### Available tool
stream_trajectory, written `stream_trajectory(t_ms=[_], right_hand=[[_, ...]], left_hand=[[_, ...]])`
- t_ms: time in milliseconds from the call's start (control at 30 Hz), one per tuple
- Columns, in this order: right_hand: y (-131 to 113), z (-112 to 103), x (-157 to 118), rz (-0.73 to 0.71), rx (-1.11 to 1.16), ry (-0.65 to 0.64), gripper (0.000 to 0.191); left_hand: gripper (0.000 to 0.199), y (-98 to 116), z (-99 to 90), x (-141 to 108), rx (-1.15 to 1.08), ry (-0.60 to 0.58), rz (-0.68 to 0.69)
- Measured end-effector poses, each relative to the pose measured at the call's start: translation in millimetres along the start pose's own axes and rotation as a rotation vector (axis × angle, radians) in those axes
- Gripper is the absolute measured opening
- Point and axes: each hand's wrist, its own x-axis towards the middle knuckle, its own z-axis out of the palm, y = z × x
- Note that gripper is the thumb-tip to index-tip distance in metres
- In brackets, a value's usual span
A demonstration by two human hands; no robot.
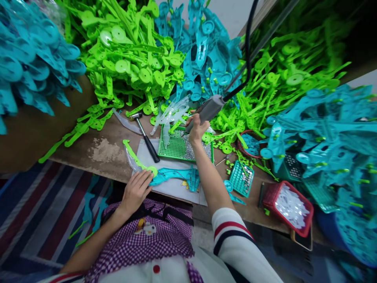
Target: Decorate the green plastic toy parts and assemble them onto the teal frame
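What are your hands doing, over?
Left hand on green-and-blue toy piece. Right hand gripping gray power tool over green tray. Hammer beside tray.

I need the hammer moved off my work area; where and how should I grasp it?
Take the hammer by the upper half of its black grip, nearer the metal head, coming from above with the fingers closing across the handle. It lies slantwise, and the grip's lower end sits close to the green tray, so the upper half looks roomier.
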Motion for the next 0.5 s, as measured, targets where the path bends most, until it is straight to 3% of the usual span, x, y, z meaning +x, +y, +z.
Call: stream_trajectory(t_ms=[100,200,300,400,500], right_hand=[[-18.3,-5.9,-3.4,-0.037,0.059,0.035,0.05],[-44.7,2.8,-26.8,-0.081,0.2,0.025,0.05],[-60.8,33.4,-70.2,-0.02,0.355,-0.165,0.052],[-58.8,72.0,-112.9,0.142,0.384,-0.404,0.052],[-48.7,97.6,-134.9,0.212,0.346,-0.489,0.049]], left_hand=[[0.04,-1.5,1.2,0.3,-0.033,0.012,-0.012],[0.036,-2.3,3.2,0.4,-0.08,0.0,-0.041],[0.033,-2.0,5.4,1.4,-0.093,-0.017,-0.076],[0.033,-2.9,5.9,4.3,-0.107,-0.021,-0.086],[0.033,-5.5,5.0,7.2,-0.13,-0.036,-0.075]])
